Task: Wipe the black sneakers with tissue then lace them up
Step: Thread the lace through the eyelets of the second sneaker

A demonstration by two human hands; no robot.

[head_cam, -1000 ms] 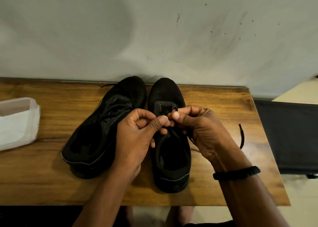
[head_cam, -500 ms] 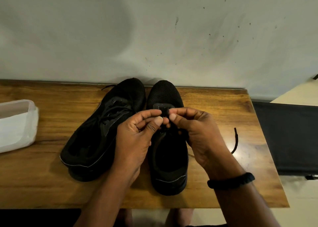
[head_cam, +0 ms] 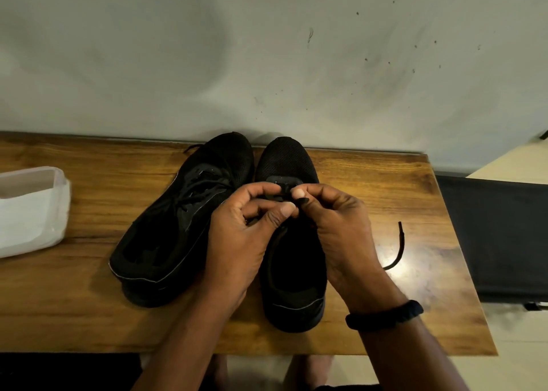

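Both hands have edged toward the toe and the loose lace end [head_cam: 396,251] has slid closer across the counter [head_cam: 89,301]; now the left hand [head_cam: 243,236] and right hand [head_cam: 335,221] pinch the lace [head_cam: 284,189] at the lowest eyelets of the right sneaker [head_cam: 286,159], standing mid-counter, toe to the wall. The left sneaker [head_cam: 189,212] just beside it looks already laced and the tissue pack [head_cam: 29,212] lies well apart at the left, so wiping seems done, while this shoe's lacing looks barely started, most eyelets still to thread.
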